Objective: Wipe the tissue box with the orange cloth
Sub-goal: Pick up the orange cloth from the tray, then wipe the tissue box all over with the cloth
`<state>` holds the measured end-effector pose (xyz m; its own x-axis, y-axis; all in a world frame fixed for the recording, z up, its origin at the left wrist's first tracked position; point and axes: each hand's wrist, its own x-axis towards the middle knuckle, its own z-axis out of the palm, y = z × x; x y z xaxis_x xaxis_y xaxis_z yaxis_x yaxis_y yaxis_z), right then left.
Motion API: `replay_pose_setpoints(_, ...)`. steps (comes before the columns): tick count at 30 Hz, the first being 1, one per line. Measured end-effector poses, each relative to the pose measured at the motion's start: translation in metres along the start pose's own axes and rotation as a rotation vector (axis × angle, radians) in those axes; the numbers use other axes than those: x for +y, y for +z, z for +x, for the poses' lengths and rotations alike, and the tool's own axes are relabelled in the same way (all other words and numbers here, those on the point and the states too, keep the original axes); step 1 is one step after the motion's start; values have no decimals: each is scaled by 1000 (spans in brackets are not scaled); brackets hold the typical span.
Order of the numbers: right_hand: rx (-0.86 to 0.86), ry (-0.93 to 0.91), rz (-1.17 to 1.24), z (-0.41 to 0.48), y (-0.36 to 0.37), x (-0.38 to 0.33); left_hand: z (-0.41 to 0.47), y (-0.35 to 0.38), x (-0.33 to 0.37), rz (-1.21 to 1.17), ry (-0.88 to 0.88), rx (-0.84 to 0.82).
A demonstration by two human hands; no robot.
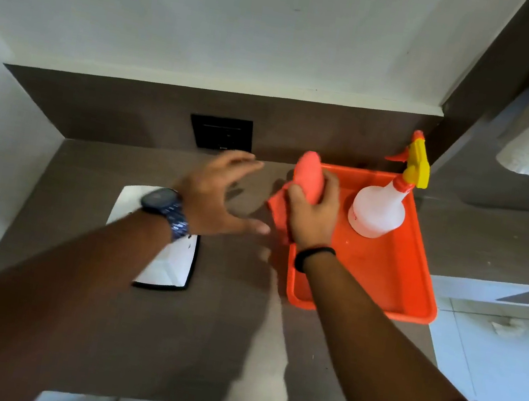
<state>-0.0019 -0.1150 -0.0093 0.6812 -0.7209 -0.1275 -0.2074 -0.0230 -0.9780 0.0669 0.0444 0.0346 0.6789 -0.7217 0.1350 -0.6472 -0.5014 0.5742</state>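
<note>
Over tray's (413, 303) 9 o'clock rim: right hand (314, 213) clamps orange cloth (308, 179); left hand (219, 189) spread, empty; tissue box (163, 260) at 7 o'clock.

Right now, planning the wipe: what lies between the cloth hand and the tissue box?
In the head view, only the open left hand hovers between the right hand holding the orange cloth and the tissue box, over bare counter.

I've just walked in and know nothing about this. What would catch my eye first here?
The bright orange tray on the right of the brown counter, with a white spray bottle standing in its far corner. At the tray's left edge, the right hand has its grip closed on the orange cloth. The left hand hovers open, above the white tissue box.
</note>
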Motion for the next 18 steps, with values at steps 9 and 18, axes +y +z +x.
replay_pose_setpoints(9,-225,214,214,-80,70,27,-60,-73,-68,327,-214,-231)
replay_pose_setpoints(18,-315,231,299,-101,115,42,-74,-51,-102,372,-160,-405)
